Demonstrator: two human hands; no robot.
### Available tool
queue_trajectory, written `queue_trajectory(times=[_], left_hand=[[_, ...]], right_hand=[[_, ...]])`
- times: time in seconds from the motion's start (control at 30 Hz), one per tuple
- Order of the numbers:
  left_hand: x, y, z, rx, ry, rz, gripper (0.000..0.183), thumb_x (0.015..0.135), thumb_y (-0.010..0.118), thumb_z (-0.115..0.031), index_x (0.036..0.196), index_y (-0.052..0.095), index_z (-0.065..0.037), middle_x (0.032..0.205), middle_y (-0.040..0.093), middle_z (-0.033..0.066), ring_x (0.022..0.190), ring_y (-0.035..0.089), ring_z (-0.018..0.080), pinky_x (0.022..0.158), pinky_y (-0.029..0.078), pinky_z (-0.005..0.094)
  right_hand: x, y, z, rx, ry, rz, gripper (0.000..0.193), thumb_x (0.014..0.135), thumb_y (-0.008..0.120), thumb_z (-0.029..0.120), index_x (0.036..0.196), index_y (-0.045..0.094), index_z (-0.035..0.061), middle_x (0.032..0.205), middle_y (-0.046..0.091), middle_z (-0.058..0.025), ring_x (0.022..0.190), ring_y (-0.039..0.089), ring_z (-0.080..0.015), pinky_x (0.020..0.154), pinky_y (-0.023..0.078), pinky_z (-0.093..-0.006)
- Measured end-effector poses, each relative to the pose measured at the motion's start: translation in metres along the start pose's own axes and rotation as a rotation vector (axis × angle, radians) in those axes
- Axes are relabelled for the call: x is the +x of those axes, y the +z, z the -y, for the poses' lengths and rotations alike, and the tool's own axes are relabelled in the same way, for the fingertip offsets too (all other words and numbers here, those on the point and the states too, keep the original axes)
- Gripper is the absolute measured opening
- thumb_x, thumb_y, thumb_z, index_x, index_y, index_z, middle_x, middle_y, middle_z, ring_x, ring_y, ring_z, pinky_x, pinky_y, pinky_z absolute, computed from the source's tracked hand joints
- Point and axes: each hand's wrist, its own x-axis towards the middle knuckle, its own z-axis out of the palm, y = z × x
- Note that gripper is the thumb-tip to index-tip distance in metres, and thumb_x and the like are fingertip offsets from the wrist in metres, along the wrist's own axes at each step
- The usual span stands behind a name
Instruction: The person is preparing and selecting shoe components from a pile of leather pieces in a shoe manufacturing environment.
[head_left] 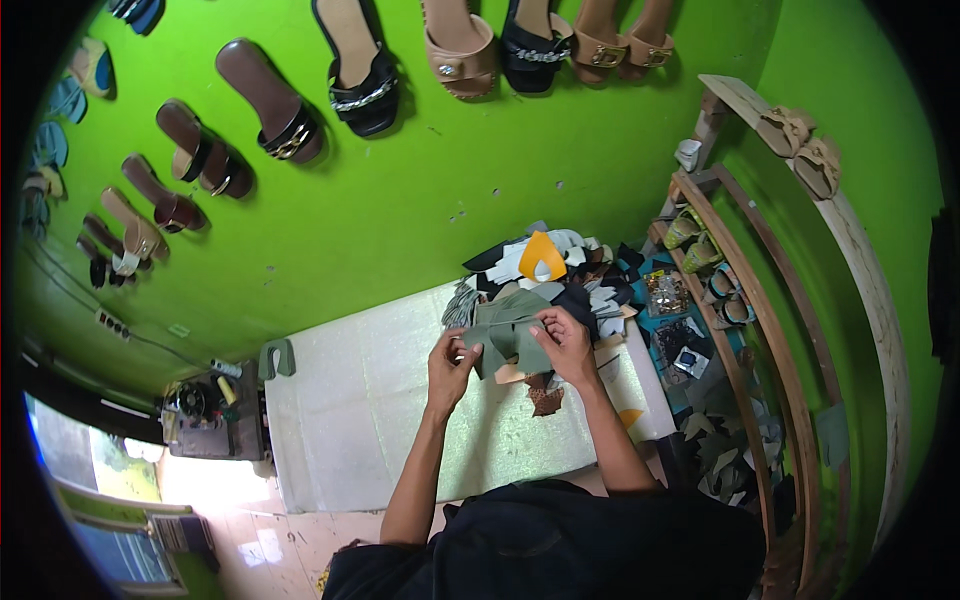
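Both hands are raised over a white-topped table [350,430], in front of a heap of cut scraps. My left hand [452,368] pinches the left edge of a grey-green sheet cutout [508,338] between thumb and fingers. At its right side, my right hand [566,346] grips the same green material. Whether this is one piece or several overlapping ones, I cannot tell. A brown patterned scrap [545,398] lies just below the hands. Behind them, an orange cutout [541,256] with an opening rests on the heap among white, black and grey pieces.
Green curved pieces [278,358] lie at the table's far left corner. A wooden rack [740,350] with sandals and scraps stands to the right. Sandals [365,80] hang along the green wall. A cluttered small table [205,425] is at the left.
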Motion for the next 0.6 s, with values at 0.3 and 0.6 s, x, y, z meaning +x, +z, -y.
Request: queue_trajectory(times=[0.3, 0.6], left_hand=[[-0.080, -0.048, -0.031, -0.119, -0.167, -0.193, 0.026, 0.092, 0.066, -0.003, 0.115, 0.054, -0.009, 0.092, 0.060, 0.0003, 0.069, 0.058, 0.0073, 0.060, 0.048, 0.0220], [-0.178, -0.132, -0.039, -0.199, -0.265, -0.233, 0.037, 0.088, 0.062, 0.003, 0.125, 0.063, -0.002, 0.070, 0.063, -0.0007, 0.063, 0.055, 0.0047, 0.060, 0.043, 0.0201]], right_hand=[[-0.039, 0.050, -0.024, 0.173, 0.078, 0.217, 0.019, 0.092, 0.064, -0.002, 0.108, 0.054, 0.0022, 0.090, 0.057, -0.0004, 0.077, 0.055, -0.0038, 0.069, 0.046, -0.0185], [-0.087, 0.122, 0.035, 0.209, 0.198, 0.611, 0.060, 0.082, 0.064, -0.012, 0.138, 0.048, 0.0042, 0.136, 0.046, -0.0083, 0.097, 0.064, -0.0126, 0.074, 0.058, -0.0251]])
